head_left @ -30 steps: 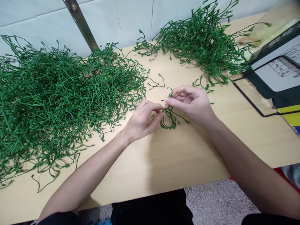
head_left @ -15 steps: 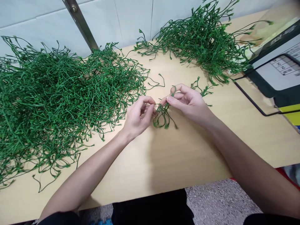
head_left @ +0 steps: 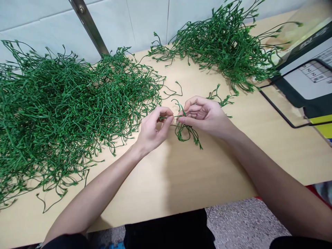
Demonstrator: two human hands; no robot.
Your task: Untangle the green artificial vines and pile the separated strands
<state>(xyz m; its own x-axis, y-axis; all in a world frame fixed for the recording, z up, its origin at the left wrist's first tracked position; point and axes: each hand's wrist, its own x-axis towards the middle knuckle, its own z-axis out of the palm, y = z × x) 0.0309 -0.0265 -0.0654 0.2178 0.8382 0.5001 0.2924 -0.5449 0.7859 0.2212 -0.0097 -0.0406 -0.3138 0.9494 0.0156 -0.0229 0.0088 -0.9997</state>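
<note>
Above the middle of a pale wooden table (head_left: 186, 180), both hands meet at a small green plastic sprig (head_left: 185, 130) with thin curling stems. My left hand (head_left: 153, 129) pinches one end of it between thumb and fingertips. My right hand (head_left: 204, 116) pinches the sprig from the other side, and its stems dangle below the fingers and brush the tabletop. The fingertips of the two hands nearly touch.
A big heap of green stems (head_left: 59, 110) fills the table's left side, and a smaller pile (head_left: 223, 45) lies at the back right. A slanted metal bar (head_left: 89, 26) leans on the white wall. At the right edge stands a dark box with a printed label (head_left: 308, 79).
My hands have stayed together on the sprig while turning it. Its hanging stems swung from left toward the right, and my right hand dropped slightly.
</note>
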